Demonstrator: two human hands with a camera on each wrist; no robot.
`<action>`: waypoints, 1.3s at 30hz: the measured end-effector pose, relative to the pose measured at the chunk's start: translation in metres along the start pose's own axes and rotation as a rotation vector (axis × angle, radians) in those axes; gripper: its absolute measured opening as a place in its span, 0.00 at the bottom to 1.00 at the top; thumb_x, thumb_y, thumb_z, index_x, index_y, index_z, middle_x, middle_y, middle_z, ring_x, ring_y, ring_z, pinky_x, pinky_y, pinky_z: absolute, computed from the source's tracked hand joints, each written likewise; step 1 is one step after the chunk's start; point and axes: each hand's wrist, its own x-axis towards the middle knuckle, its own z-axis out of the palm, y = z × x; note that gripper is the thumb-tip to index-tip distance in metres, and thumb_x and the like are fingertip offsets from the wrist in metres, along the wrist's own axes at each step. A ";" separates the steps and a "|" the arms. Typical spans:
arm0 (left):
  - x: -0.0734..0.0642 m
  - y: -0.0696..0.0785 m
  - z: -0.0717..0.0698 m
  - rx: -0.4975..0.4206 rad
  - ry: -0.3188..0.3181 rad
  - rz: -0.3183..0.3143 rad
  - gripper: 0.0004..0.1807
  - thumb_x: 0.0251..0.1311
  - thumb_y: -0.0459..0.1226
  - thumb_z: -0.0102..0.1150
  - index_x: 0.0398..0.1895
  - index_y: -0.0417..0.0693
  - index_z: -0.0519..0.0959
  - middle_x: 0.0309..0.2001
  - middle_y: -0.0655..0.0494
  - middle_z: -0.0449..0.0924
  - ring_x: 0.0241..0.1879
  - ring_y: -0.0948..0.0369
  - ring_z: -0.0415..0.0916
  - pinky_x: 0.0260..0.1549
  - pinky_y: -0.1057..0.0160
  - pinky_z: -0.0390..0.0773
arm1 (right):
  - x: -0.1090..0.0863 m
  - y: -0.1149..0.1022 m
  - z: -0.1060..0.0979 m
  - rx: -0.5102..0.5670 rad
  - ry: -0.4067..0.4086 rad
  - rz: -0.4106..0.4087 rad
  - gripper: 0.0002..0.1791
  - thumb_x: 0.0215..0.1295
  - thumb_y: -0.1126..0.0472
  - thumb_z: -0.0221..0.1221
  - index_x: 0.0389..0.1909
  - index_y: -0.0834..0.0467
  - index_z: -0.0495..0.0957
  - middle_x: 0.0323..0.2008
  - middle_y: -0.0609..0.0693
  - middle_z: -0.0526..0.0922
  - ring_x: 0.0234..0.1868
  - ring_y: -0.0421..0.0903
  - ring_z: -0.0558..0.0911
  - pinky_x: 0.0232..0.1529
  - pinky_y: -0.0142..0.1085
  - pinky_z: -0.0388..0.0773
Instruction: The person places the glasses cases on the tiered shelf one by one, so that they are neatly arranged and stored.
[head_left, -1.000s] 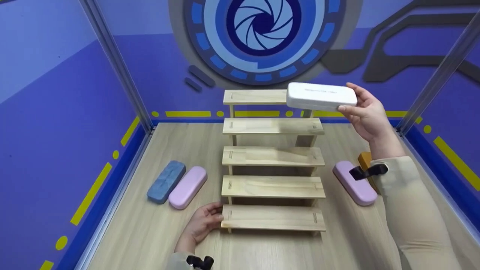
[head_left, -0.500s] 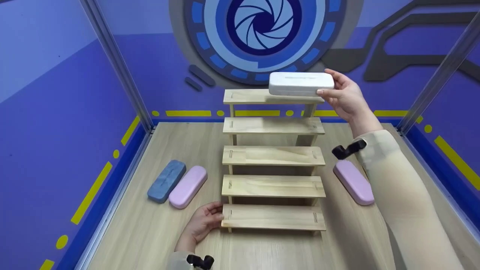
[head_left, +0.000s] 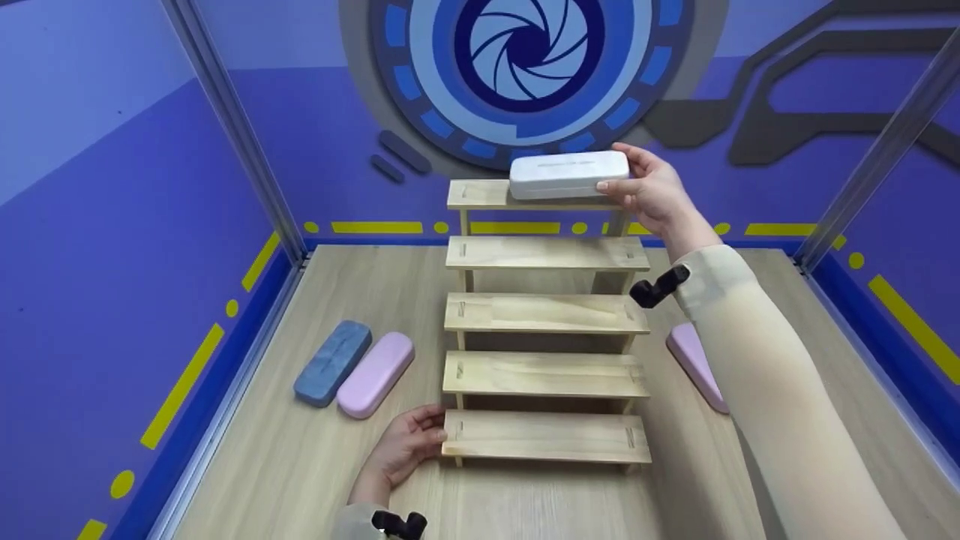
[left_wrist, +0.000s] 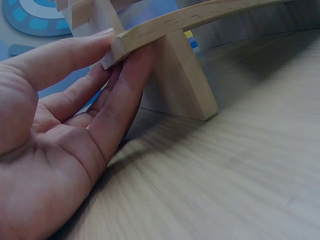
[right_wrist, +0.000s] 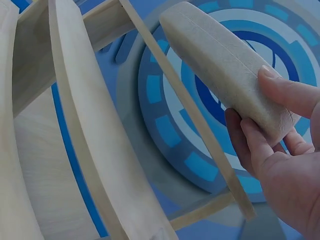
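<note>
A white glasses case is over the top board of a stepped wooden rack. My right hand grips its right end, thumb on the near side and fingers behind. In the right wrist view the case is seen from below, near the edge of the top board; whether they touch I cannot tell. My left hand holds the left end of the lowest board. The left wrist view shows the thumb against the board's end and fingers beneath it.
Left of the rack lie a blue case and a pink case, side by side on the wooden tabletop. Another pink case lies to the right, partly hidden by my right sleeve. Blue panels enclose the sides and back.
My right hand has carried the white case leftward over the top board, first rising, then lowering slightly. The right sleeve now covers the orange case. My left hand has stayed in place.
</note>
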 end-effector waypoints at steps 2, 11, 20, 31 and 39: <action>0.000 0.000 0.000 0.000 0.001 0.000 0.20 0.63 0.22 0.56 0.59 0.40 0.74 0.49 0.57 0.82 0.49 0.61 0.81 0.48 0.62 0.86 | 0.002 0.001 0.003 -0.011 0.003 0.007 0.47 0.57 0.80 0.67 0.77 0.57 0.61 0.71 0.52 0.68 0.57 0.44 0.76 0.44 0.26 0.85; 0.000 0.001 0.001 0.016 0.018 -0.015 0.24 0.65 0.23 0.56 0.64 0.30 0.69 0.50 0.57 0.81 0.50 0.62 0.81 0.48 0.63 0.85 | 0.008 0.007 0.010 -0.032 -0.013 0.005 0.48 0.58 0.82 0.64 0.78 0.59 0.58 0.66 0.50 0.69 0.55 0.44 0.77 0.45 0.27 0.85; 0.000 0.000 0.000 0.014 0.011 -0.011 0.25 0.64 0.23 0.57 0.65 0.30 0.69 0.50 0.57 0.81 0.50 0.62 0.81 0.49 0.63 0.85 | 0.009 0.007 0.006 -0.452 0.021 -0.029 0.43 0.65 0.71 0.66 0.79 0.59 0.59 0.72 0.59 0.65 0.61 0.46 0.73 0.49 0.22 0.80; 0.000 -0.001 -0.001 0.015 0.002 0.001 0.23 0.64 0.23 0.56 0.63 0.34 0.72 0.50 0.58 0.82 0.50 0.62 0.81 0.49 0.63 0.85 | 0.011 0.006 0.003 -0.684 0.012 -0.042 0.42 0.67 0.64 0.66 0.79 0.62 0.57 0.75 0.62 0.67 0.74 0.54 0.70 0.75 0.44 0.69; -0.001 0.001 0.001 0.014 0.018 -0.010 0.21 0.65 0.23 0.56 0.61 0.36 0.72 0.50 0.57 0.81 0.49 0.62 0.81 0.47 0.64 0.85 | 0.012 0.005 0.004 -0.738 -0.008 -0.020 0.44 0.68 0.60 0.66 0.80 0.60 0.55 0.75 0.61 0.68 0.72 0.54 0.70 0.73 0.44 0.69</action>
